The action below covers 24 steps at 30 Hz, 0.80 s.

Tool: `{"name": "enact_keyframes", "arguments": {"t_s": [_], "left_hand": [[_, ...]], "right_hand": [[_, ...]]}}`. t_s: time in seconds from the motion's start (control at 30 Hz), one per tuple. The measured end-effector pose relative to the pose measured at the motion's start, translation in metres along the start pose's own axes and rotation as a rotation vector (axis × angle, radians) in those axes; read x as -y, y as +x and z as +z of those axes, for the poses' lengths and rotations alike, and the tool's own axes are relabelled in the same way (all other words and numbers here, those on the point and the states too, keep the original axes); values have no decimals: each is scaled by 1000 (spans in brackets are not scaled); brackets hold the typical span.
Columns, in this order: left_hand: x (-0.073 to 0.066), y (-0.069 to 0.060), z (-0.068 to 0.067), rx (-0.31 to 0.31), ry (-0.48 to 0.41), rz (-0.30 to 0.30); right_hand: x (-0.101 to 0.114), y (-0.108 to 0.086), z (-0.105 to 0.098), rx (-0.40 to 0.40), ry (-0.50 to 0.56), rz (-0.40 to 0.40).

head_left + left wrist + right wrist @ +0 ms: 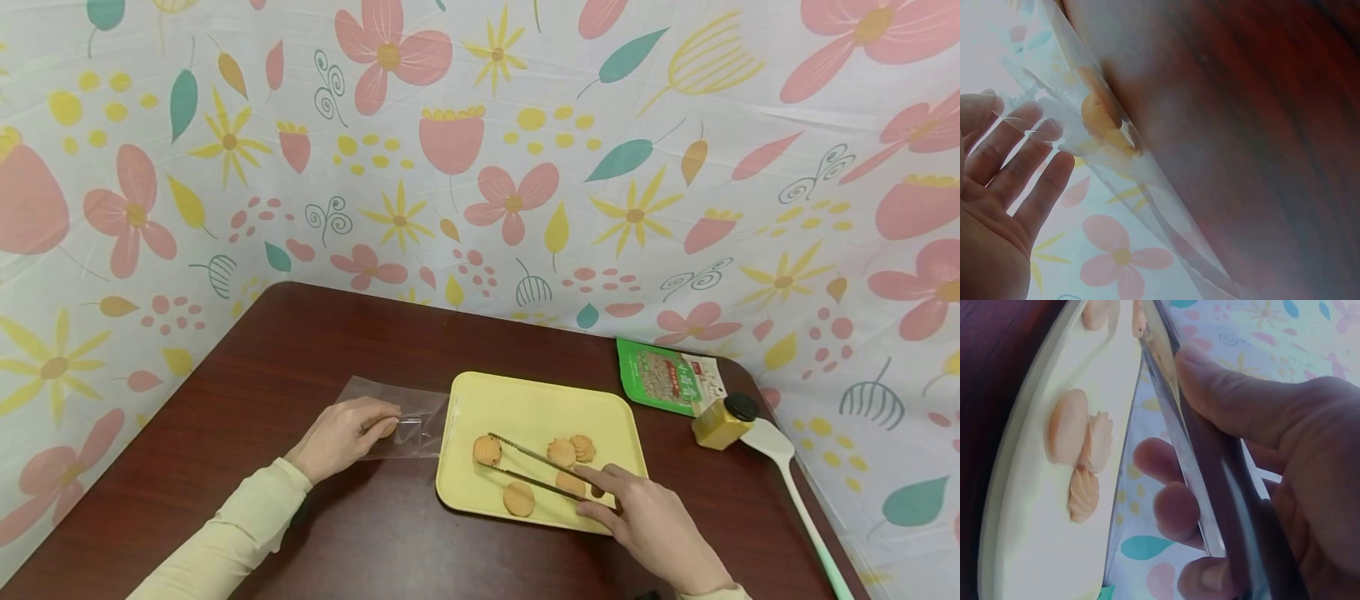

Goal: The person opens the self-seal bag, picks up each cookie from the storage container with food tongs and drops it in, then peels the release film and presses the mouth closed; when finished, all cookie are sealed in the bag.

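Observation:
My left hand (pixel 347 435) pinches the edge of a clear plastic bag (pixel 420 433), which lies on the table left of the tray. A yellowish cookie (pixel 1100 119) shows through the film in the left wrist view. In my right hand (pixel 663 529) I grip metal tongs (pixel 534 455) with dark handles. Their tips stand on either side of a round speckled cookie (pixel 487 451) on the pale yellow tray (pixel 540 400); whether both tips touch it, I cannot tell. Several other cookies lie there, including a smooth round one (pixel 518 498) and a ridged one (pixel 582 448).
Behind the tray's right corner lies a green food packet (pixel 660 377). A yellow jar with a black lid (pixel 722 421) stands near a white spatula (pixel 783 467) along the right edge. Flower-printed cloth (pixel 513 204) hangs behind the dark wooden table (pixel 360 333).

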State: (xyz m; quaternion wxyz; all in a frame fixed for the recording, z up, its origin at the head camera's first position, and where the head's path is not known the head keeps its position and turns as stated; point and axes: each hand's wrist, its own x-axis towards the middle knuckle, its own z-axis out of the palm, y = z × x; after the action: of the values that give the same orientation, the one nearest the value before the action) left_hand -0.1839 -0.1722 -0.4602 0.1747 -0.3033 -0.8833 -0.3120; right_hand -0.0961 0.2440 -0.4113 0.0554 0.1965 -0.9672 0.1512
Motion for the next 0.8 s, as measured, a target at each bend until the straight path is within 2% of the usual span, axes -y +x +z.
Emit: {"name": "enact_keyframes", "arguments": {"t_s": [0.47, 0.8], "left_hand": [[-1, -1, -1, 0, -18, -16], [1, 0, -1, -4, -5, -3]], "right_hand": [[13, 19, 10, -31, 12, -59], [23, 37, 17, -67, 30, -157]]}}
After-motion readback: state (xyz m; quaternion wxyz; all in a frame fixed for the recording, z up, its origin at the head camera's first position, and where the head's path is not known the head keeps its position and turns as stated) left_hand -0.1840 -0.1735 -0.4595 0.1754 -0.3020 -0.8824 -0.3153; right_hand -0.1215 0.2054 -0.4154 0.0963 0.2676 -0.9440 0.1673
